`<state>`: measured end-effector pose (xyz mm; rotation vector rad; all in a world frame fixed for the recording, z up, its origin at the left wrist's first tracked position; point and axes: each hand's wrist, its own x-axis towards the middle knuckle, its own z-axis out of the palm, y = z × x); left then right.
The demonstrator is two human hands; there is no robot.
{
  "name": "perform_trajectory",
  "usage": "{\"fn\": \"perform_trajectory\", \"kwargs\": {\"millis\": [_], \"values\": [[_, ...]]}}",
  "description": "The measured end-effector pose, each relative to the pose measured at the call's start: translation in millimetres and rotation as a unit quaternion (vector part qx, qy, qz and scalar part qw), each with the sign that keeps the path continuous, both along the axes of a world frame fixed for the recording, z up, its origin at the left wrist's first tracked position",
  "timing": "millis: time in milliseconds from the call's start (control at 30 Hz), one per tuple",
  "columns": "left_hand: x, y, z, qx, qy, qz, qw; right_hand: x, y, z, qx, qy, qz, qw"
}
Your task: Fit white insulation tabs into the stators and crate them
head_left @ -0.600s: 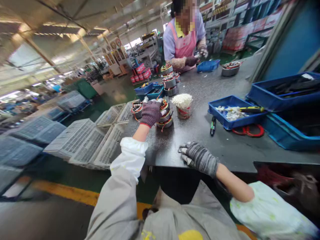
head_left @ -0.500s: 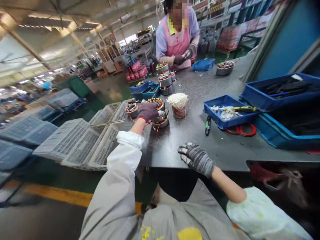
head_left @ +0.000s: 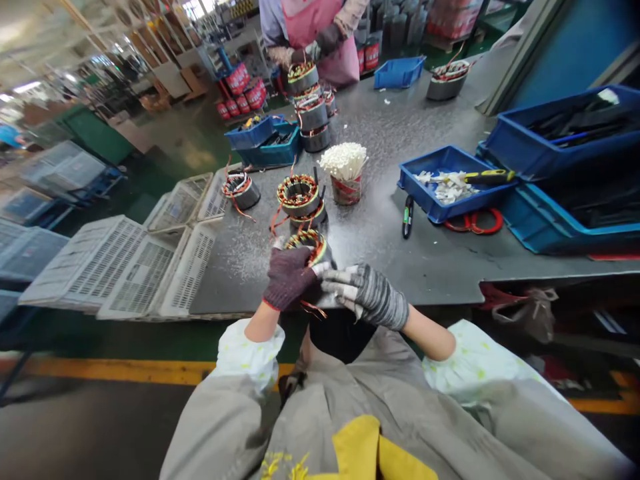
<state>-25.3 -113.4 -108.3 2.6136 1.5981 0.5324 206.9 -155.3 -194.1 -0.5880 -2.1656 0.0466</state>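
My left hand point(head_left: 291, 275), in a dark maroon glove with white fingertips, grips a motor stator point(head_left: 320, 248) near the table's front edge. The stator has a grey core, copper windings and yellow-green lacing; loose copper leads hang below it. My right hand point(head_left: 369, 293), in a grey striped glove, reaches to the stator's lower right side with fingers stretched out. Its fingertips are by the left glove's; whether they touch the core I cannot tell. Just behind stand two stacked stators point(head_left: 299, 195), and another stator point(head_left: 241, 191) lies to their left.
A cup of white sticks point(head_left: 345, 175) stands behind the hands. To the right are a marker point(head_left: 408, 217), red-handled scissors point(head_left: 474, 221) and a blue tray point(head_left: 440, 212) with white scraps. A stator stack point(head_left: 313, 115) stands farther back, before a co-worker in a pink apron point(head_left: 320, 40). Crates point(head_left: 135, 267) adjoin the left.
My left hand has brought a stator from the stacked ones towards me, to the front edge. My right hand has moved left to its side. The view has tipped downward.
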Motion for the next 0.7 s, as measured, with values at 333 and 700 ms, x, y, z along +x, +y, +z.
{"fn": "perform_trajectory", "kwargs": {"millis": [333, 700], "values": [[22, -31, -37.0, -0.002, -0.078, -0.055, 0.995, 40, 16, -7.6, -0.192, -0.111, -0.313, 0.924], [-38, -35, -36.8, -0.036, -0.154, -0.072, 0.985, 1, -2, 49.0, -0.106, -0.141, -0.147, 0.973]]}}
